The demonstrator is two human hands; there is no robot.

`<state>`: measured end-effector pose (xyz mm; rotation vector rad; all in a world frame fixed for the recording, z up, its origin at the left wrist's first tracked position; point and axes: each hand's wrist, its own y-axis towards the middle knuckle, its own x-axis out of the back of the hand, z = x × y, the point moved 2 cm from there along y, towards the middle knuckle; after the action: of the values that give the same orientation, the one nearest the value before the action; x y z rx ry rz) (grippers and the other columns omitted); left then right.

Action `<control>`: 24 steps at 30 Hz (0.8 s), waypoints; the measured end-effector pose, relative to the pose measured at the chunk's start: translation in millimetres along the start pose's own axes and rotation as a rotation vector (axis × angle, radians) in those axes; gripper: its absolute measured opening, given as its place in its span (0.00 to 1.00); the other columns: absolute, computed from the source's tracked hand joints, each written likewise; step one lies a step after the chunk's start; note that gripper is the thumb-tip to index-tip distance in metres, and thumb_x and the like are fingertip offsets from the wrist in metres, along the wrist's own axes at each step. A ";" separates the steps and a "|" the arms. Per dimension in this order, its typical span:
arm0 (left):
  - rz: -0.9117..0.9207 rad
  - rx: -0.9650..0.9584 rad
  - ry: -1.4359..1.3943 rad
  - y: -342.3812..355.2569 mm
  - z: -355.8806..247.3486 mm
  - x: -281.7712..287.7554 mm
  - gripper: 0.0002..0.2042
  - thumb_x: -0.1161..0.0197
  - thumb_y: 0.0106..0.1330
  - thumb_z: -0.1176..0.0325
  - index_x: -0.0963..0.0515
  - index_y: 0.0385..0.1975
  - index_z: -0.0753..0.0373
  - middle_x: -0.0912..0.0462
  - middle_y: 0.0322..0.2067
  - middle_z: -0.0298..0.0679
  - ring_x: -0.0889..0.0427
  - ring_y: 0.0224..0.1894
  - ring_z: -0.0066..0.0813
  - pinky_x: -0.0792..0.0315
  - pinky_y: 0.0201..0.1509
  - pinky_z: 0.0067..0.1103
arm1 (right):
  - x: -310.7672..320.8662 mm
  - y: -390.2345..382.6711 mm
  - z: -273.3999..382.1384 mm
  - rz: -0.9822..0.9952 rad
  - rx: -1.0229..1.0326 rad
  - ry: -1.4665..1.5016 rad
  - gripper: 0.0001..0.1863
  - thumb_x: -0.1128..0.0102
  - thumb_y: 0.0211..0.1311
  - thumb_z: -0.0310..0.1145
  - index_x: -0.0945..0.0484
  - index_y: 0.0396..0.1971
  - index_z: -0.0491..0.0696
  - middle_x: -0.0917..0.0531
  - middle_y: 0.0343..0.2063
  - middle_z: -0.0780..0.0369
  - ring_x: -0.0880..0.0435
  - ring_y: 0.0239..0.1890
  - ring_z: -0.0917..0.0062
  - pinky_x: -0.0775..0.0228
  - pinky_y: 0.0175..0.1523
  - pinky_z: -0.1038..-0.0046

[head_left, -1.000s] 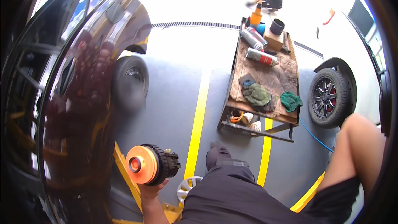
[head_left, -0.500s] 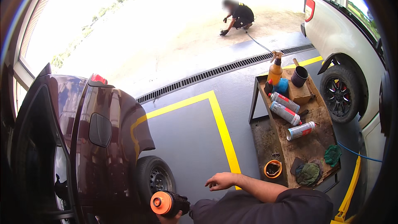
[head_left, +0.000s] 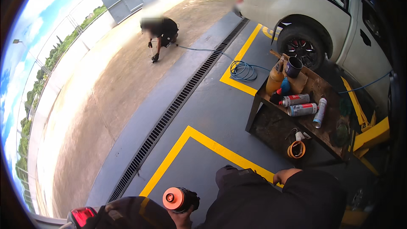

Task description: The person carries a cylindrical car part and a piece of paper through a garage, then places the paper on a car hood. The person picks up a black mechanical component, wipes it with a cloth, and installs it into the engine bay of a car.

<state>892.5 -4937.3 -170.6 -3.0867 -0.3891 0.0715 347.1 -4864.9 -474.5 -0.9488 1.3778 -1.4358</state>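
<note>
My left hand (head_left: 182, 218) is closed around a dark bottle (head_left: 188, 200) with a wide orange lid, held low in front of me beside the dark red vehicle. The lid faces up and has a small round cap in its middle. On the other side of my body, my right hand (head_left: 285, 177) shows only in part past the dark sleeve. Its fingers are mostly hidden, so I cannot tell if they are open or closed. Nearest to it is the worn cart, with an orange-rimmed container (head_left: 296, 149) on its lower shelf.
The cart (head_left: 324, 87) carries several spray cans (head_left: 302, 109), an amber spray bottle (head_left: 274, 78) and a dark cup (head_left: 293, 66). Behind it stands a white pickup (head_left: 271, 4). A coiled blue hose (head_left: 243, 71) lies near the floor drain (head_left: 169, 106). Outside, a person (head_left: 161, 32) crouches.
My view has turned to the right and forward, so the dark red vehicle has slid down and left. My right arm has drawn back against my body. The bottle stays in my left hand.
</note>
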 end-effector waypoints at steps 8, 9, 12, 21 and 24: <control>0.190 0.023 -0.083 336.4 35.3 32.0 0.43 0.24 0.48 0.77 0.38 0.67 0.62 0.24 0.56 0.45 0.21 0.57 0.40 0.25 0.64 0.36 | 64.6 87.4 136.8 -0.492 -0.343 0.492 0.28 0.38 0.60 0.38 0.24 0.61 0.45 0.18 0.55 0.49 0.17 0.56 0.58 0.26 0.60 0.59; 0.212 0.066 -0.102 376.8 31.0 23.8 0.42 0.26 0.49 0.75 0.37 0.67 0.61 0.23 0.55 0.43 0.20 0.56 0.39 0.26 0.64 0.35 | 109.6 99.0 170.1 -0.627 -0.308 0.484 0.28 0.38 0.60 0.37 0.24 0.61 0.45 0.18 0.55 0.48 0.17 0.56 0.57 0.25 0.59 0.59; 0.126 -0.057 -0.114 492.7 12.7 34.9 0.44 0.24 0.47 0.77 0.38 0.68 0.59 0.23 0.57 0.39 0.22 0.59 0.37 0.29 0.68 0.35 | 322.1 51.7 329.7 -0.907 0.085 0.667 0.25 0.32 0.57 0.37 0.22 0.54 0.45 0.15 0.50 0.49 0.17 0.54 0.55 0.25 0.59 0.60; 0.033 -0.042 0.025 783.0 -7.5 77.0 0.56 0.15 0.36 0.77 0.44 0.69 0.61 0.28 0.60 0.41 0.25 0.62 0.35 0.30 0.69 0.32 | 805.3 -120.4 683.0 -1.049 0.884 0.685 0.16 0.39 0.68 0.31 0.23 0.52 0.41 0.16 0.37 0.61 0.16 0.38 0.77 0.23 0.45 0.73; -0.001 -0.042 0.148 858.9 26.4 95.8 0.56 0.15 0.38 0.76 0.46 0.69 0.60 0.29 0.61 0.42 0.26 0.63 0.35 0.30 0.70 0.33 | 870.1 -104.9 721.2 -1.009 0.841 0.652 0.16 0.39 0.68 0.32 0.24 0.53 0.42 0.16 0.38 0.61 0.16 0.37 0.77 0.23 0.44 0.72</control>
<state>1196.3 -5744.6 -231.1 -3.1061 -0.3901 -0.1661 763.3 -5914.6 -360.0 -0.5965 0.4529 -2.9488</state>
